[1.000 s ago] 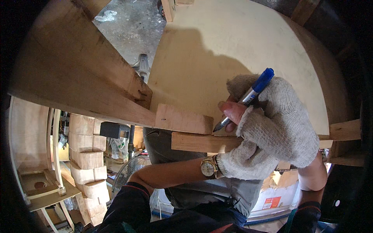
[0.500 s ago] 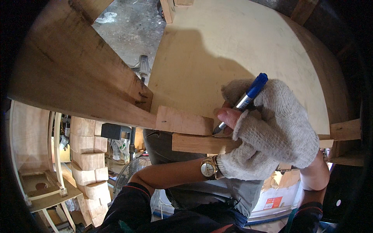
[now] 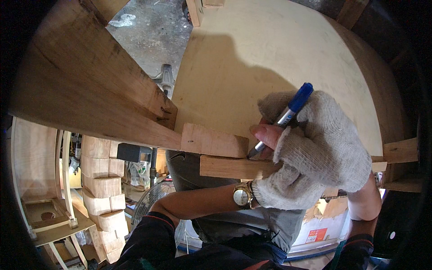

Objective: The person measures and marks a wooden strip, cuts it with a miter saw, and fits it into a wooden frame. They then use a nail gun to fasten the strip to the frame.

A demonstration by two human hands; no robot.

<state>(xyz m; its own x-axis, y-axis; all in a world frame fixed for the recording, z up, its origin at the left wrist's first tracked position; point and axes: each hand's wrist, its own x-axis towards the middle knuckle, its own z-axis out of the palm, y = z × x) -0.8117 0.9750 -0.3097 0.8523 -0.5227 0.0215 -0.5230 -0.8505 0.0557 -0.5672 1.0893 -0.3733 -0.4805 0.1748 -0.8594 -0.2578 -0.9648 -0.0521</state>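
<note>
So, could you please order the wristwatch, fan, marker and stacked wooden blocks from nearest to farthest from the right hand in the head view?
From the right hand:
1. Marker, in its grip.
2. Wristwatch, to its lower left.
3. Fan, further left.
4. Stacked wooden blocks, farthest left of these.

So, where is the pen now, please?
In the head view, the pen is right of centre, in the right hand, its tip by the right end of a wood block.
</note>
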